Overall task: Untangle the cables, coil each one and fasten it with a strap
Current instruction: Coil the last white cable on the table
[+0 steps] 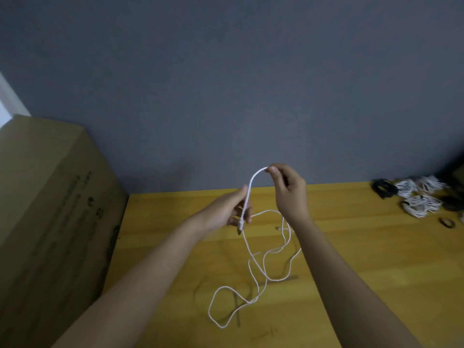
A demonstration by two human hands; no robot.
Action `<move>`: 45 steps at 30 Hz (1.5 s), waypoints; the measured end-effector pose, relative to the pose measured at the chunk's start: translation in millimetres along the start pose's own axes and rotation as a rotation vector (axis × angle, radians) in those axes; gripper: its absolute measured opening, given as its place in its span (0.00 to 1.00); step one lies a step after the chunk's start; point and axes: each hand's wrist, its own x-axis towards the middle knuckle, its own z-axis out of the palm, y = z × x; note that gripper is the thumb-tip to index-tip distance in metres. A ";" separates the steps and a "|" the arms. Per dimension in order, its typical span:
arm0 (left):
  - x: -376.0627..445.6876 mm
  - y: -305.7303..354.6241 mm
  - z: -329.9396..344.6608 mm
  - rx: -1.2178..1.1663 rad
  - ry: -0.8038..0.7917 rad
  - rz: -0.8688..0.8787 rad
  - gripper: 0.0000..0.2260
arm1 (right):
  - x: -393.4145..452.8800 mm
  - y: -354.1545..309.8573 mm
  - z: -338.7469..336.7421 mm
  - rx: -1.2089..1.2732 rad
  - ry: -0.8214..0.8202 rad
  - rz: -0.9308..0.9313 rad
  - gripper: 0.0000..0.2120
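A thin white cable (253,262) hangs from both hands and trails in loose loops onto the wooden table (351,259). My left hand (227,210) holds the cable near its plug end, the plug pointing down below the fingers. My right hand (288,189), raised a little higher, pinches the cable between thumb and forefinger, so a short arch of cable spans the two hands. The rest of the cable drops behind my right wrist and lies in open curves near the table's front.
A large cardboard box (50,222) stands against the table's left edge. At the far right lie several coiled white cables (419,197) and a coiled black cable (384,188), with a small dark strap ring (447,222) beside them. A grey wall rises behind.
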 end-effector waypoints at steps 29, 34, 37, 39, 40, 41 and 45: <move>25.6 -48.6 -63.3 0.587 0.198 0.387 0.08 | -125.0 16.1 11.4 -0.642 -0.657 -0.405 0.11; 1.5 -76.7 -56.7 0.882 -0.103 0.094 0.14 | -85.3 21.3 -16.1 -0.639 -0.348 -0.312 0.09; -17.3 -76.0 -45.7 0.760 -0.123 0.075 0.14 | -63.2 29.8 -20.6 -0.542 -0.212 -0.181 0.08; -30.2 -68.6 -43.5 0.605 -0.128 0.025 0.22 | -51.5 36.8 -18.6 -0.364 -0.159 0.017 0.08; -36.1 -64.0 -43.2 0.531 -0.155 -0.014 0.25 | -46.6 39.8 -15.5 -0.289 -0.140 0.114 0.09; -40.9 -60.3 -43.3 0.447 -0.191 -0.048 0.27 | -43.4 42.1 -11.0 -0.237 -0.134 0.186 0.10; -53.1 -43.3 -39.4 0.055 -0.311 -0.049 0.22 | -49.7 53.9 17.3 -0.082 -0.266 0.405 0.14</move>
